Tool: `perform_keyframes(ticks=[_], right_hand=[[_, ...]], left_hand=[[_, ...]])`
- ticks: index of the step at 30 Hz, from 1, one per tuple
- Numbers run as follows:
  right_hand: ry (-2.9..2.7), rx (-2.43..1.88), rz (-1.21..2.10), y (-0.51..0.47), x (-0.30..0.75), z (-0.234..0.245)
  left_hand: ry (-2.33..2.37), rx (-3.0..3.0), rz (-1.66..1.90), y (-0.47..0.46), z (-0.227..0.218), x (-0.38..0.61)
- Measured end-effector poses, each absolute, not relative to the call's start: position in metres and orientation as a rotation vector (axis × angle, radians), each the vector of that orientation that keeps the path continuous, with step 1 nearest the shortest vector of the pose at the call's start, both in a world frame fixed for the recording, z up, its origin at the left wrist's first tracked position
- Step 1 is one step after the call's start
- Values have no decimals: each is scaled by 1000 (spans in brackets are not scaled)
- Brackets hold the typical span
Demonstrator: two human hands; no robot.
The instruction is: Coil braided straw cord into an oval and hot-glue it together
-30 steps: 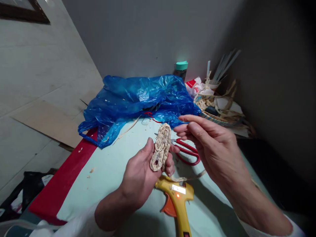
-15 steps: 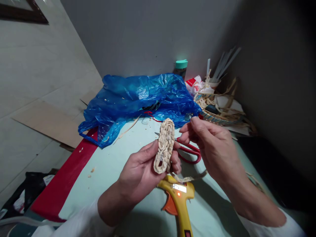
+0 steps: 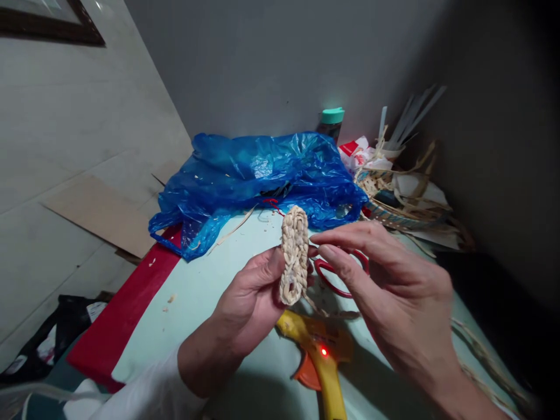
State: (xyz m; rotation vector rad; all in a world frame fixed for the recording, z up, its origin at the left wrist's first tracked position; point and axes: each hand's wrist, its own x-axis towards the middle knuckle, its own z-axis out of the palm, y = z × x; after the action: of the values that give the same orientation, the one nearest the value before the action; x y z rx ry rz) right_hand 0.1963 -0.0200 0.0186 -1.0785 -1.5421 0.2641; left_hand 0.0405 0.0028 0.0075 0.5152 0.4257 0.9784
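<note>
My left hand (image 3: 254,291) grips a small oval piece of braided straw (image 3: 294,254), upright, with the thumb on its left edge and the fingers behind. A small hole shows near its lower end, and a loose length of braid (image 3: 336,314) trails from there to the right. Close to the piece's right side is my right hand (image 3: 385,280), thumb and forefinger apart, with nothing visible between them. Red-handled scissors (image 3: 339,293) lie behind my hands, partly covered. Below them a yellow glue gun (image 3: 329,373) with an orange trigger has its red light on.
A crumpled blue plastic bag (image 3: 245,169) covers the table's back. At the back right are a woven basket (image 3: 394,216) of straw scraps, a cup of glue sticks (image 3: 406,122) and a green-lidded jar (image 3: 332,116). More braid (image 3: 485,356) lies at the right.
My right hand has lowered and its fingertips have come nearer the braided piece, opening apart. The left hand still holds the piece in nearly the same place. The view has shifted slightly.
</note>
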Motion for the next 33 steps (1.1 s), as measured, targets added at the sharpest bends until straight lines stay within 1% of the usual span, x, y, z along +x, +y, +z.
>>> perform_keyframes(ticks=[11,20,29,33], right_hand=[[-1622,-1106,259,-19,194,15],[-1727,-1131,494,-15,194,12],[-1864,-1119,344,-13,195,8],[-1928,-1056,317,-13,194,5]], left_hand=[[573,702,1071,1,14,42],[804,867,1098,2,13,26],[871,912,1060,-1,19,15],[979,930,998,-2,20,11]])
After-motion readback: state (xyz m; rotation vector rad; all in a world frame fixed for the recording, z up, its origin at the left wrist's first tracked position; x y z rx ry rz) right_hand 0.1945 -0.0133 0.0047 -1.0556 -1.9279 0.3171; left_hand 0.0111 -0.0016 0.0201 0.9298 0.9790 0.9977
